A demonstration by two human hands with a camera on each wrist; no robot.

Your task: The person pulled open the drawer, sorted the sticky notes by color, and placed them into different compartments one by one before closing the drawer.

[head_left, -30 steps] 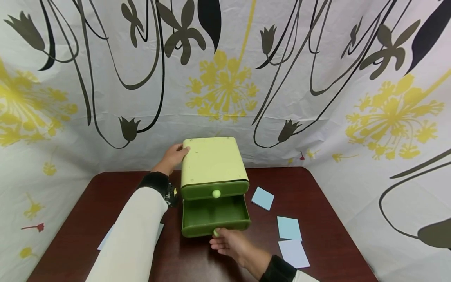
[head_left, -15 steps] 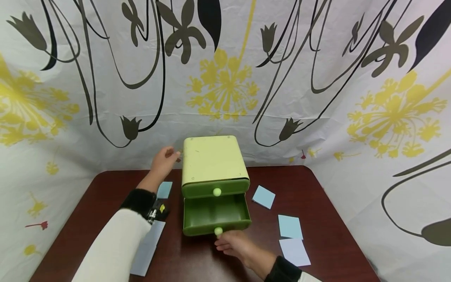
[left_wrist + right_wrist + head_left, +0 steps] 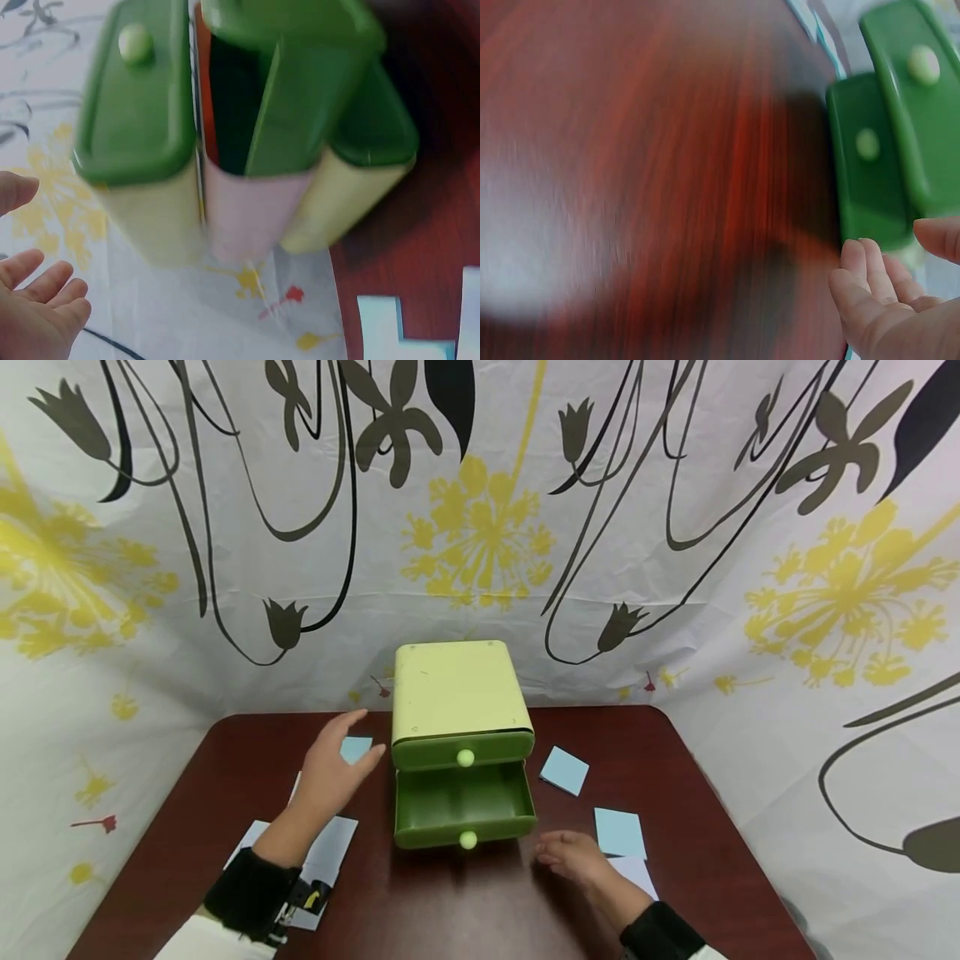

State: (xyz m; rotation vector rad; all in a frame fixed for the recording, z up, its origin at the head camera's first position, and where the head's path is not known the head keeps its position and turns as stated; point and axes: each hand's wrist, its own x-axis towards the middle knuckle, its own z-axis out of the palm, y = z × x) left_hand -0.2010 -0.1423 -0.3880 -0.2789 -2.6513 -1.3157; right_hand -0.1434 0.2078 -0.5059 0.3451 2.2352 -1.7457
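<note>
A small chest of drawers [image 3: 461, 689] with a pale yellow-green top and green drawer fronts stands at the back middle of the table. Its top drawer [image 3: 427, 753] is closed. Below that, a green drawer [image 3: 423, 837] is pulled out; the part of its inside that shows holds nothing. In the left wrist view, a pink side [image 3: 255, 214] shows beside the pulled-out drawer. My left hand [image 3: 330, 777] hovers left of the chest, thumb and fingers spread, touching nothing. My right hand [image 3: 573, 857] is off the drawer's knob [image 3: 468, 840], to its right, fingers loosely bent and holding nothing.
Light blue paper squares [image 3: 564, 771] lie right of the chest, with another blue square [image 3: 619, 833] overlapping a lavender one [image 3: 636, 874] nearer me. Pale sheets [image 3: 330, 852] lie under my left forearm. A patterned cloth [image 3: 480, 543] hangs behind the dark red table [image 3: 450, 910].
My left hand has let go of the chest's left side and drawn back toward me. My right hand has released the drawer's knob and moved right. The drawer stays pulled out.
</note>
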